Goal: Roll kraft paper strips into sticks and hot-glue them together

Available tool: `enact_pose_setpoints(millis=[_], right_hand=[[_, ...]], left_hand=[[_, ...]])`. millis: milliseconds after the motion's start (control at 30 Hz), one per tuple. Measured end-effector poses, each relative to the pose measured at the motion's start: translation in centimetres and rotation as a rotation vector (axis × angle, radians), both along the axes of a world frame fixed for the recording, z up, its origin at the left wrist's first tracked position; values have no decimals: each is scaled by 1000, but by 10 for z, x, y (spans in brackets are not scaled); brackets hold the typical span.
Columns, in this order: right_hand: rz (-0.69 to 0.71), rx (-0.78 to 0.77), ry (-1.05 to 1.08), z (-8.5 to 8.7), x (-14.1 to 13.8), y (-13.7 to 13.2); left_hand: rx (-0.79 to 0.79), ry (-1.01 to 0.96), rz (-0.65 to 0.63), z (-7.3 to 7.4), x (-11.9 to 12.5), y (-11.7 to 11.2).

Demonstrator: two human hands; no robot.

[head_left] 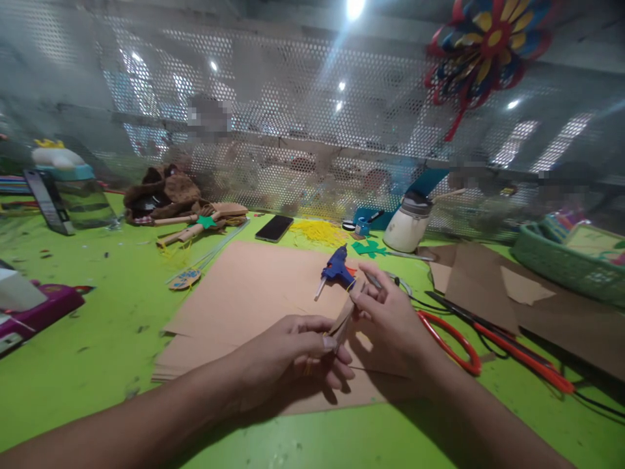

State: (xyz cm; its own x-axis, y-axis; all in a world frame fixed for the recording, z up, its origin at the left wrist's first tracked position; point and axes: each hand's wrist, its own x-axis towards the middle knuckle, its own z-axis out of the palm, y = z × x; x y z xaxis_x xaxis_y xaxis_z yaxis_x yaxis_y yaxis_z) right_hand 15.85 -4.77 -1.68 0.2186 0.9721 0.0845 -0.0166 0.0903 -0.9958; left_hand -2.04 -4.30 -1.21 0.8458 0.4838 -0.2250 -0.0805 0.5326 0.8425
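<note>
Between my two hands is a narrow folded strip of brown cardboard [344,314], held tilted above a stack of brown paper sheets [254,286]. My left hand [307,348] pinches its lower end between thumb and fingers. At the upper end, the thumb and fingers of my right hand [385,303] close on the same strip. Just beyond my right fingertips, a blue glue gun [336,267] lies on the paper with a glue stick poking out of its back. Red-handled scissors [452,345] lie right of my right hand.
Behind the paper lie a black phone [274,228], yellow paper shreds [317,231] and a white jar [408,225]. Dark cardboard pieces [481,286], a red-handled tool [525,357] and a green basket [566,264] are on the right. A purple tool [46,306] sits at left.
</note>
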Motion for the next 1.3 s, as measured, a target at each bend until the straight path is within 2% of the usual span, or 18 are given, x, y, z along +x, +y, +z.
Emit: enact_pose_setpoints(millis=[667, 1100, 1300], right_hand=[[-12, -20, -63, 2, -3, -3], [-2, -26, -94, 1, -3, -4], [14, -36, -87, 2, -3, -5]], left_hand=[[68, 3, 22, -9, 4, -1], [66, 8, 127, -14, 9, -4], [68, 26, 118, -14, 9, -5]])
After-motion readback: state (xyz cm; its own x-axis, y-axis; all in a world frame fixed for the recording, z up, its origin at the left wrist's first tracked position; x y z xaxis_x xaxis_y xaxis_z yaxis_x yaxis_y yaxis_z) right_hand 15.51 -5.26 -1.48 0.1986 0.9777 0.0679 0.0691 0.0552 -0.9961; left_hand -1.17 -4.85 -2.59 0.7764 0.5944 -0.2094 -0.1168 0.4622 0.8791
